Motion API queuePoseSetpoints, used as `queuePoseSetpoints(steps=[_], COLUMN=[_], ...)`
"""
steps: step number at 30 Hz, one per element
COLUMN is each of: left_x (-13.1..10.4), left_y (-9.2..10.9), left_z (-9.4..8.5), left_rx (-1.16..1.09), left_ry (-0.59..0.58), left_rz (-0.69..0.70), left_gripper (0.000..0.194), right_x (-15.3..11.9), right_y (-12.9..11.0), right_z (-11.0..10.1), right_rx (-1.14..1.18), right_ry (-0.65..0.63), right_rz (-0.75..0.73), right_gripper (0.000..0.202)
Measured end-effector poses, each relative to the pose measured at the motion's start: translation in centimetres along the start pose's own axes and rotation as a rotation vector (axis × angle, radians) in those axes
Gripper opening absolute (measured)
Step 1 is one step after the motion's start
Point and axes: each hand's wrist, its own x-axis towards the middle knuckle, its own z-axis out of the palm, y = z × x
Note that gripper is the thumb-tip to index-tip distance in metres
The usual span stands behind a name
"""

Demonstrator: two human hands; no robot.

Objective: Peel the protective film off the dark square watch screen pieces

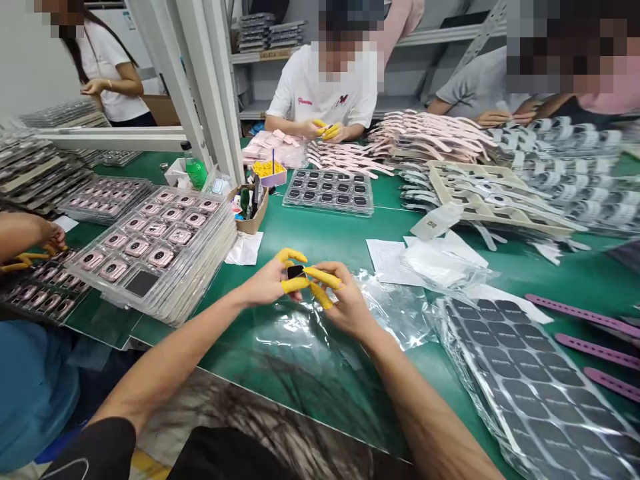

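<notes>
Both hands' fingers [295, 285] pinching small dark part [296, 271] above open green table [320, 233], trays either side.

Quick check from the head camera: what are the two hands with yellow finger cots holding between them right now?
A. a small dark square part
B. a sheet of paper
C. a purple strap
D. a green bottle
A: the left hand and right hand pinch a small dark square part between their yellow-capped fingertips, above the green table.
</notes>
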Motion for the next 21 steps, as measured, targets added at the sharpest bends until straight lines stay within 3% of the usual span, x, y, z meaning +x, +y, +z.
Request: queuePoseSetpoints(steps=[3, 7, 10, 12, 13, 15, 17, 19, 21], left_x=[3.6, 3.3, 2.7, 2.7, 2.8, 3.1, 3.3, 3.4, 3.3], left_y=[-2.5, -3.4, -3.1, -2.9, -3.0, -3.3, -3.8, -4.2, -4.6], left_z=[-1.7, -2.7, -2.5, -2.5, -2.6, -2.8, -2.9, -2.9, -2.7], left_rx=[-0.046, -0.078, -0.105, -0.074, -0.046, 0.000, 0.012, 0.018, 0.019], left_ry=[-0.107, -0.133, -0.157, -0.081, -0.028, 0.064, 0.121, 0.156, 0.177], left_rz=[-0.036, -0.105, -0.157, -0.139, -0.127, -0.113, -0.094, -0.060, -0.039], left_gripper=[0.057, 0.066, 0.071, 0.068, 0.067, 0.065, 0.064, 0.061, 0.056], right_x=[-0.2, -0.2, 0.3, 0.6, 0.7, 0.5, 0.1, -0.4, -0.6], right_y=[1.1, 1.5, 0.6, -0.2, -0.5, -1.1, -1.5, -1.7, -1.7], right_z=[-0.6, -0.9, -1.2, -1.4, -1.4, -1.1, -0.4, 0.4, 0.7], right_rx=[-0.103, -0.107, -0.016, 0.134, 0.207, 0.248, 0.075, -0.185, -0.390], right_ry=[-0.074, -0.181, -0.042, 0.035, -0.015, -0.283, -0.534, -0.594, -0.554], right_rz=[-0.044, -0.024, 0.084, 0.237, 0.321, 0.438, 0.437, 0.377, 0.323], right_gripper=[0.043, 0.033, 0.014, 0.007, 0.009, 0.013, 0.014, 0.009, 0.007])
